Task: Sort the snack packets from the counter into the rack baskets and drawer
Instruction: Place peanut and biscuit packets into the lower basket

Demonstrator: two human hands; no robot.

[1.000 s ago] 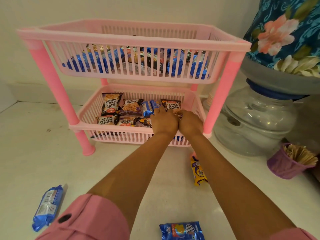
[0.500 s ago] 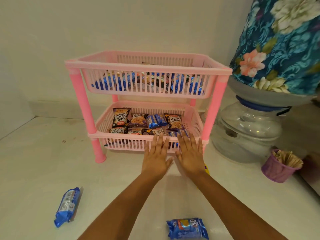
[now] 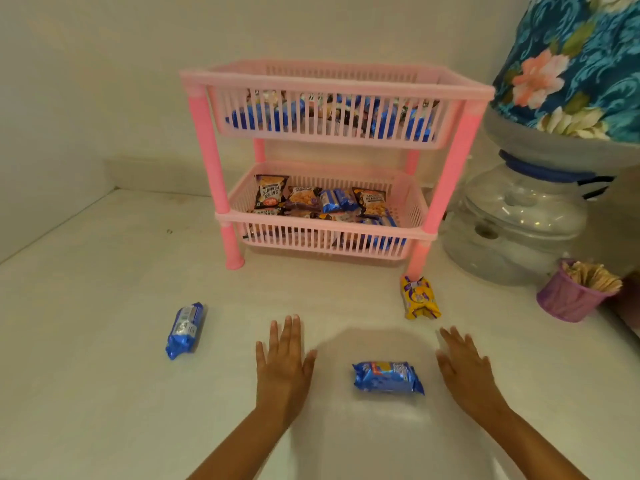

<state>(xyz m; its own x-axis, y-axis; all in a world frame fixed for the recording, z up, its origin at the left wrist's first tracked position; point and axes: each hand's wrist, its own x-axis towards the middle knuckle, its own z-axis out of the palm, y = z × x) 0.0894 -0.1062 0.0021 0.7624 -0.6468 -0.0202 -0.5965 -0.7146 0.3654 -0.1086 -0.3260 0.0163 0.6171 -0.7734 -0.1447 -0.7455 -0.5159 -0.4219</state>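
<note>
A pink two-tier rack (image 3: 212, 157) stands at the back of the white counter (image 3: 86, 341). Its upper basket (image 3: 332, 81) holds blue and dark packets; its lower basket (image 3: 325, 237) holds peanut packets and small blue ones. Three packets lie loose on the counter: a blue biscuit packet (image 3: 387, 377) between my hands, a blue roll packet (image 3: 185, 329) to the left, and a yellow packet (image 3: 419, 297) by the rack's front right leg. My left hand (image 3: 284, 365) and my right hand (image 3: 465, 368) hover flat with fingers straight, holding nothing.
A clear water dispenser base (image 3: 516, 230) with a floral-covered bottle (image 3: 575, 60) stands right of the rack. A purple cup of wooden sticks (image 3: 573, 292) sits in front of it. A wall runs behind the rack and along the left.
Both hands have drawn back from the lower basket toward me and spread apart, now flanking the blue biscuit packet. The view has pulled back from the rack.
</note>
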